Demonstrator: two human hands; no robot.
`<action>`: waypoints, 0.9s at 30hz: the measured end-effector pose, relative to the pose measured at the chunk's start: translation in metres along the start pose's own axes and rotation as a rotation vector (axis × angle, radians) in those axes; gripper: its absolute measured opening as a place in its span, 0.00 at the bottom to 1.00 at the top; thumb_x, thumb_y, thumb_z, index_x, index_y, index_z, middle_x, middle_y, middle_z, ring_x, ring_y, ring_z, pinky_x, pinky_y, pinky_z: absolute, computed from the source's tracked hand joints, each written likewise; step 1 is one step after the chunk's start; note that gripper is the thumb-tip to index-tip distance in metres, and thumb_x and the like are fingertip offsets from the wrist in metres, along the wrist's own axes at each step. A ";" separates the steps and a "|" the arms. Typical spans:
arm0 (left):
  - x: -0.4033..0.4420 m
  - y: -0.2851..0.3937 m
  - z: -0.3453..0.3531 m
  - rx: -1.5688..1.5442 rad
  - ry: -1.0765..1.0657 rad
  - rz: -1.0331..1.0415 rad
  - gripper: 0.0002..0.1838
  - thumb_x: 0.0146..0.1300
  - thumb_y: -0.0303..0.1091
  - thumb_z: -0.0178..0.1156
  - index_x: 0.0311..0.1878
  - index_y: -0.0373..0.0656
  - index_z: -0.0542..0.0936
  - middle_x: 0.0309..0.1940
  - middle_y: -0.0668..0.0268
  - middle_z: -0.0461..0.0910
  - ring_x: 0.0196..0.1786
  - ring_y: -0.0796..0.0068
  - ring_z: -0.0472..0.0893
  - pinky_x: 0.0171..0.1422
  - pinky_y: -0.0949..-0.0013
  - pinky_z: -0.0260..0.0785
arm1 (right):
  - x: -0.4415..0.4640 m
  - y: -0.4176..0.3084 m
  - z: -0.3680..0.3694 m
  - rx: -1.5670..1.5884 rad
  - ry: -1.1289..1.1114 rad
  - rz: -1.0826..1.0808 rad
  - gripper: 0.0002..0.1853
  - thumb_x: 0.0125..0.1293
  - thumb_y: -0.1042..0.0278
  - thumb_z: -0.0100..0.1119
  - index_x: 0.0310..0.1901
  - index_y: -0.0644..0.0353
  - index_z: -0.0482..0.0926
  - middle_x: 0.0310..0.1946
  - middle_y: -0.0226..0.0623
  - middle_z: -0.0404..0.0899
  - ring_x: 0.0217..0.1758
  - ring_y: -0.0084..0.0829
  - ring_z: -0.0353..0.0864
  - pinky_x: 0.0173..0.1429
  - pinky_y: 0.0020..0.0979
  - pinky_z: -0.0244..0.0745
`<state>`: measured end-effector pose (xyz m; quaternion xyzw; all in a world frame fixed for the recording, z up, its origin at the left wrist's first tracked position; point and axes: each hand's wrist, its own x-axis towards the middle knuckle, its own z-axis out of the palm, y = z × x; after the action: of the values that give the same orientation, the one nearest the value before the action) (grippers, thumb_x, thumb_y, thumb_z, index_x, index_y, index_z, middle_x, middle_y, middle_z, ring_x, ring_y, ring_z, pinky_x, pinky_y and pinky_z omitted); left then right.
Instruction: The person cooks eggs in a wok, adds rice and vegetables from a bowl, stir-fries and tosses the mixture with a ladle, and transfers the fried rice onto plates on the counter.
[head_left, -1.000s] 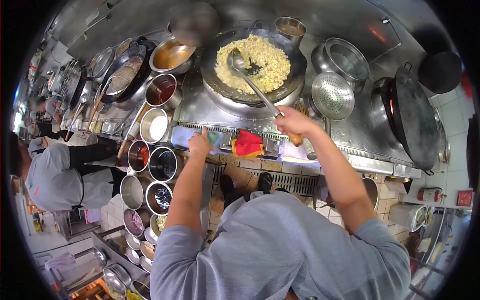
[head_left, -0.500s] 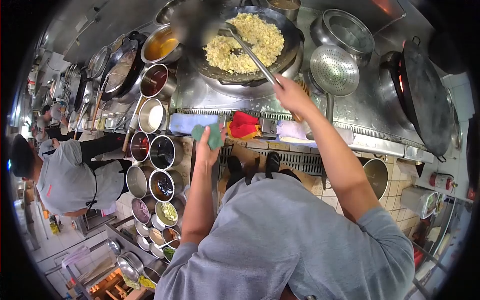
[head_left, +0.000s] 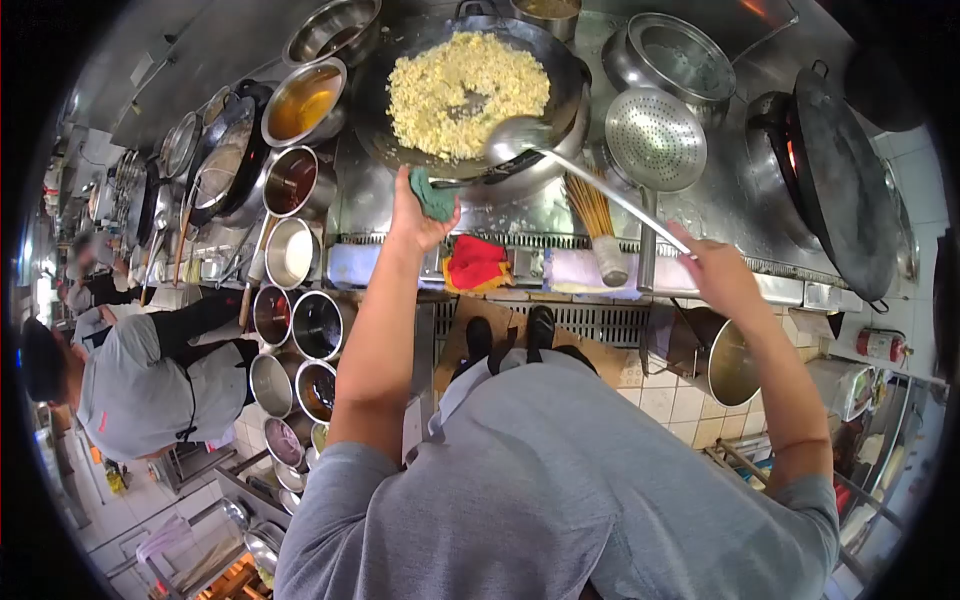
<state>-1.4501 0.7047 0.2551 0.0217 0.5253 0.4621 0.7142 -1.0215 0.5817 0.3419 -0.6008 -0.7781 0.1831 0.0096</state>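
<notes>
A large black wok (head_left: 568, 88) holds yellow fried rice (head_left: 425, 88), spread in a ring round a small bare middle. At the wok's near left rim my left hand (head_left: 425, 228) is closed on a folded green cloth (head_left: 432, 196), which presses against the rim. Part of those fingers is hidden. Off to the right, my right hand (head_left: 722, 272) is wrapped round the end of a long-handled metal ladle (head_left: 612, 192). The ladle's bowl hangs over the wok's near edge, beside the rice.
A perforated strainer (head_left: 656, 140) and a bamboo brush (head_left: 596, 220) lie right of the wok. A red cloth (head_left: 477, 262) is on the counter edge. Steel pots of sauces (head_left: 293, 182) line the left. Another wok (head_left: 843, 190) stands right. A co-worker (head_left: 150, 375) is at far left.
My left hand has moved up with the green cloth to the wok's rim. My right hand has drawn the ladle back and right, from over the rice to the near edge.
</notes>
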 end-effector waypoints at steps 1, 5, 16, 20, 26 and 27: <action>-0.002 0.000 0.000 -0.017 -0.011 -0.018 0.33 0.66 0.70 0.43 0.51 0.47 0.73 0.42 0.58 0.75 0.41 0.62 0.75 0.45 0.57 0.75 | 0.007 0.003 -0.012 -0.083 -0.018 0.079 0.29 0.70 0.63 0.54 0.71 0.35 0.63 0.31 0.49 0.80 0.36 0.52 0.81 0.42 0.50 0.76; 0.015 0.011 -0.002 0.049 -0.064 -0.099 0.21 0.63 0.52 0.62 0.48 0.45 0.73 0.43 0.59 0.73 0.44 0.62 0.73 0.49 0.52 0.74 | 0.096 -0.022 0.011 -0.135 0.096 0.116 0.21 0.70 0.60 0.51 0.63 0.50 0.73 0.33 0.50 0.81 0.37 0.50 0.82 0.43 0.48 0.77; 0.080 -0.009 0.003 0.119 -0.179 -0.145 0.09 0.62 0.35 0.59 0.45 0.48 0.73 0.34 0.66 0.76 0.36 0.67 0.76 0.43 0.57 0.78 | 0.066 -0.083 0.064 0.240 0.031 0.090 0.26 0.71 0.60 0.50 0.70 0.42 0.65 0.42 0.56 0.81 0.44 0.54 0.82 0.50 0.48 0.76; 0.056 -0.010 0.006 0.000 -0.167 -0.146 0.16 0.63 0.40 0.62 0.50 0.45 0.73 0.42 0.60 0.77 0.43 0.62 0.77 0.49 0.53 0.78 | 0.116 -0.122 0.021 0.145 0.093 0.323 0.26 0.70 0.61 0.49 0.70 0.45 0.66 0.46 0.56 0.81 0.45 0.52 0.83 0.50 0.45 0.75; 0.061 -0.010 0.003 -0.044 -0.315 -0.264 0.16 0.62 0.37 0.61 0.50 0.41 0.74 0.46 0.54 0.77 0.49 0.59 0.76 0.53 0.47 0.77 | 0.170 -0.163 0.112 0.225 0.102 0.123 0.27 0.72 0.59 0.48 0.71 0.53 0.60 0.34 0.60 0.81 0.40 0.58 0.81 0.45 0.51 0.75; 0.069 -0.011 0.005 -0.036 -0.325 -0.258 0.16 0.62 0.37 0.61 0.50 0.41 0.74 0.46 0.54 0.77 0.49 0.59 0.76 0.53 0.47 0.77 | 0.150 -0.152 0.110 0.230 0.082 0.071 0.27 0.72 0.59 0.48 0.71 0.52 0.61 0.34 0.60 0.81 0.40 0.59 0.81 0.45 0.52 0.75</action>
<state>-1.4382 0.7476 0.2016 0.0159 0.3934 0.3664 0.8431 -1.2311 0.6601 0.2534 -0.6300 -0.7291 0.2465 0.1036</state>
